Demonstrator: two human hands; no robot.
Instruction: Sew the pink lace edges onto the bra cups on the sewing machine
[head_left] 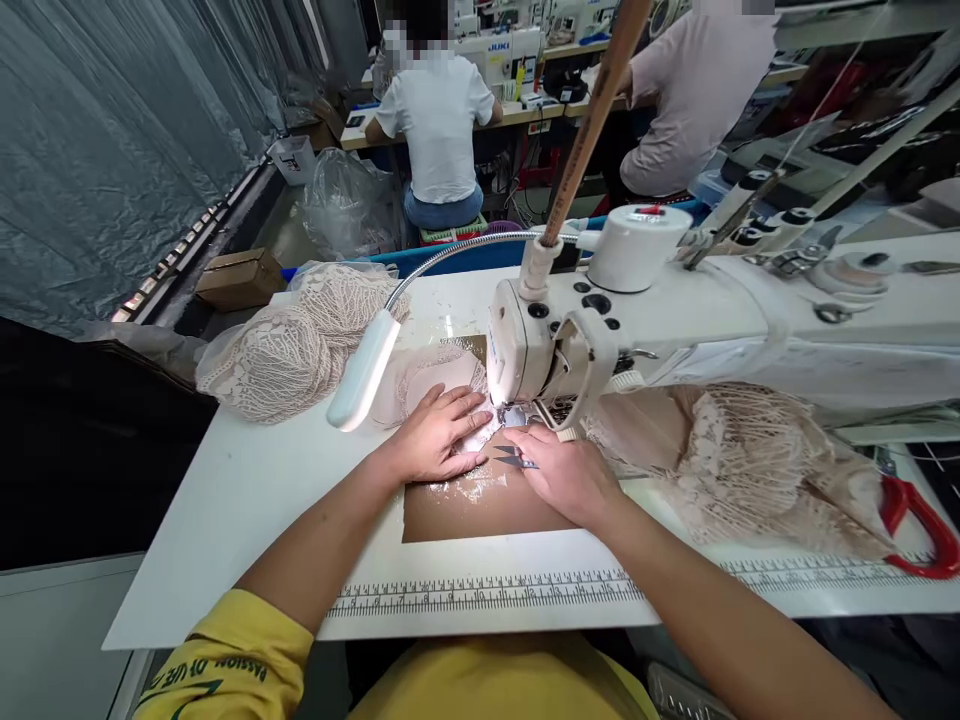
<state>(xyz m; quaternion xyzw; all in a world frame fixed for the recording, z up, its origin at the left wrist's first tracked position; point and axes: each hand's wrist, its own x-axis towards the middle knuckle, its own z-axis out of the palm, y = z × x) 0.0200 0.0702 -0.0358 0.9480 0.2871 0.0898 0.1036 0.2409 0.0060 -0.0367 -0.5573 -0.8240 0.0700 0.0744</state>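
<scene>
At the needle (502, 413), presses lace (477, 436) flat under spread, ungrasping left grip (439, 435), and from just right holds snips (513, 459) in curled right grip (564, 468), pointing left.

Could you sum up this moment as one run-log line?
left hand: resting on pale fabric | right hand: holding snips near sewing machine | red-handled tool: far right

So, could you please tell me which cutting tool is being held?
The small snips, in the right hand; the red-handled scissors lie untouched at far right.
</scene>
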